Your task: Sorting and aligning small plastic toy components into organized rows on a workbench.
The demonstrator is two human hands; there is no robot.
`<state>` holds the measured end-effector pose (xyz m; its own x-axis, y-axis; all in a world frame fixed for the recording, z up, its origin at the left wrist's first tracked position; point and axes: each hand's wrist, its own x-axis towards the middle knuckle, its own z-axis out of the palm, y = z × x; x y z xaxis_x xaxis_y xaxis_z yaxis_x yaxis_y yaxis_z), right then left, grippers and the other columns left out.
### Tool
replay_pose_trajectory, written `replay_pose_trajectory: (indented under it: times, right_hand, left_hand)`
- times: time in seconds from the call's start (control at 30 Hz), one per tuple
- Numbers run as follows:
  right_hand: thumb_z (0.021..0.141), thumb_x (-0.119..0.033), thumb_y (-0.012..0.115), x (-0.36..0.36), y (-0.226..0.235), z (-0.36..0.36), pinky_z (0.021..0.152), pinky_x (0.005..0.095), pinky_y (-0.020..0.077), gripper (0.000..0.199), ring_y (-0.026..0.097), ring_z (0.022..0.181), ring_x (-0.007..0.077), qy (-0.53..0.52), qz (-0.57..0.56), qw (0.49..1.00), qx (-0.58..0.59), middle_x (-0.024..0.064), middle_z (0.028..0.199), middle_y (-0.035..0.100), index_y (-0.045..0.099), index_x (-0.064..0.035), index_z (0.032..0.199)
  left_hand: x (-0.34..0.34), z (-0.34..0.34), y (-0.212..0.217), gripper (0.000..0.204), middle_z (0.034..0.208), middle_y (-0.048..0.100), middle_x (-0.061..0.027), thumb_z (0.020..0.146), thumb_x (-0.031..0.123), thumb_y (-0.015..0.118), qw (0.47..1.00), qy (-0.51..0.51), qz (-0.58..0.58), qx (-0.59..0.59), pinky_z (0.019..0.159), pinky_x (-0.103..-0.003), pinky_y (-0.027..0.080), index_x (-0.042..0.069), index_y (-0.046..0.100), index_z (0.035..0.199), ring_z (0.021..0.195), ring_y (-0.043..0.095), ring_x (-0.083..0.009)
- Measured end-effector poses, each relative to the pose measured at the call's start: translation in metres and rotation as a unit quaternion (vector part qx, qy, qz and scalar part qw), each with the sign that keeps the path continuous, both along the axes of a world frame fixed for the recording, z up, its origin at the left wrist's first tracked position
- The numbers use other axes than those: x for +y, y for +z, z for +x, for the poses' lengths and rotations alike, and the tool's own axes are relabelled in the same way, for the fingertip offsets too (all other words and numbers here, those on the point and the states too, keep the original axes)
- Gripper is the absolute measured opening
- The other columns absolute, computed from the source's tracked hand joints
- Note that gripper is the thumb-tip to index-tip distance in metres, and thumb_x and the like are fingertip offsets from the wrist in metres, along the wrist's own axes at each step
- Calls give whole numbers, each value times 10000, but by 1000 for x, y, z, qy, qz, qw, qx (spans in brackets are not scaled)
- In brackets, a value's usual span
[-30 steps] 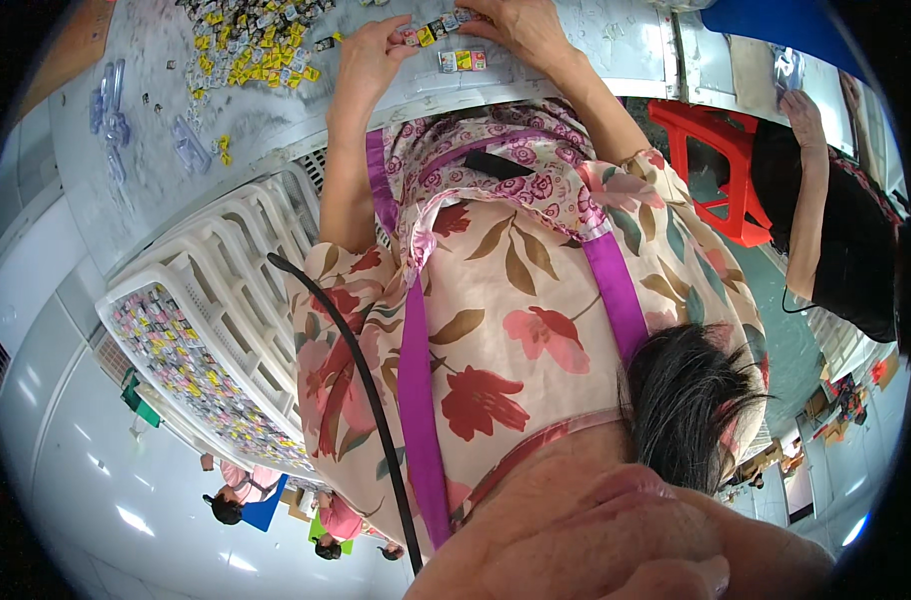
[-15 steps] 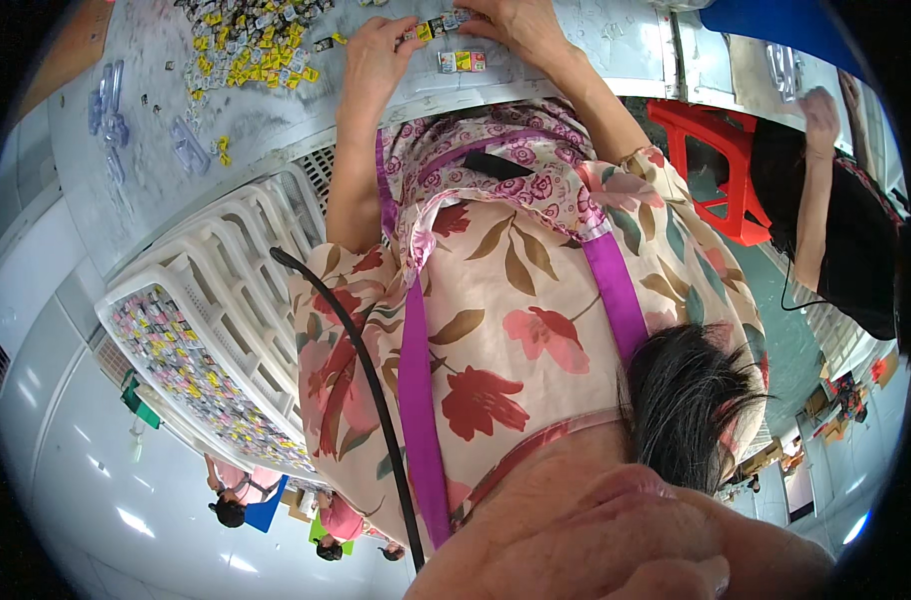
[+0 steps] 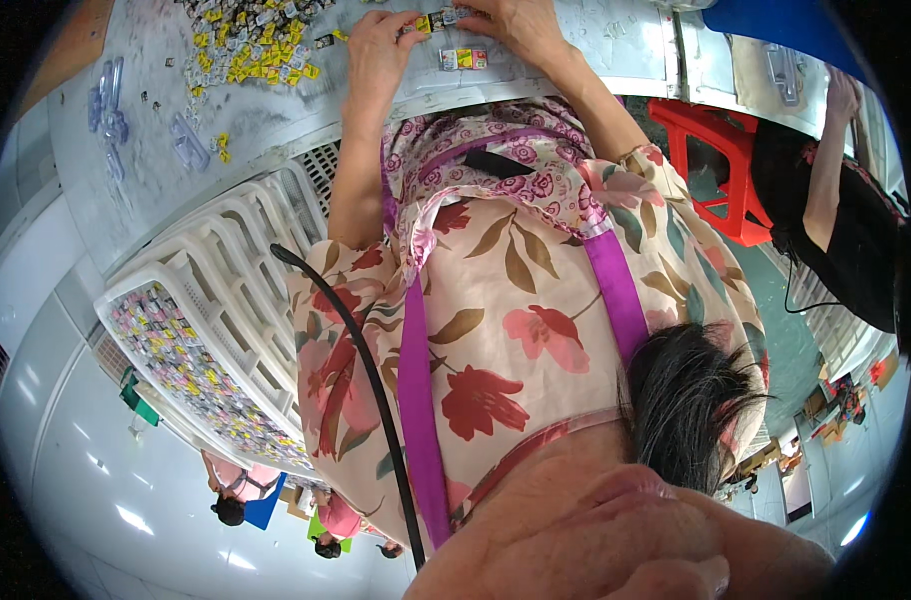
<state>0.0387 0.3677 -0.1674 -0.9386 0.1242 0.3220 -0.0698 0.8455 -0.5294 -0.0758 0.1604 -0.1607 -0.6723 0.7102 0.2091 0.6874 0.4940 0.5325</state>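
On the grey worktop [image 3: 306, 110] my left hand [image 3: 379, 48] pinches the left end of a short row of small black and yellow pieces [image 3: 438, 20]. My right hand [image 3: 521, 28] has its fingers closed at the right end of that row, covering part of it. Just below, nearer to me, lies a second short row of small yellow, pink and white pieces [image 3: 464, 60], touched by neither hand. Left of my left hand spreads a loose pile of small yellow, black and clear pieces [image 3: 251, 50]. What the pieces are is too small to tell.
Clear plastic holders [image 3: 188, 145] lie at the worktop's left. A stack of white plastic crates [image 3: 211, 270], the outer one filled with small colourful pieces, stands below its edge. At right are a red stool [image 3: 711, 165] and a co-worker's arm [image 3: 828, 165].
My hands have barely moved, staying at the two ends of the row. At the right, the co-worker's hand has shifted upward and to the right.
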Motion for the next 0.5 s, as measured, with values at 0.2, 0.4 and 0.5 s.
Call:
replay_pose_trajectory:
  times: [0.2,0.4,0.5]
  right_hand:
    - [853,-260,743,0,-7,-3,706,432,535,233,660,899,315,-15,2,1000,3,78,999,647,718,-130,1045]
    - [845,-249,748,1,0,0,744,445,529,307,649,927,341,7,-23,1000,-10,96,1033,640,695,-111,1113]
    - [845,-243,744,17,9,2,778,462,517,351,635,944,377,61,-67,994,-68,130,1053,631,676,-84,1150]
  left_hand:
    - [5,-9,-9,260,920,703,-147,821,185,794,1000,-4,6,18,755,-391,557,75,788,1057,806,702,-300]
    - [6,-12,-15,242,920,703,-149,823,170,783,998,5,-9,62,777,-415,561,87,792,1051,821,709,-308]
    - [8,-12,-20,244,919,704,-143,813,175,788,998,16,-7,58,787,-424,559,101,797,1045,832,709,-309]
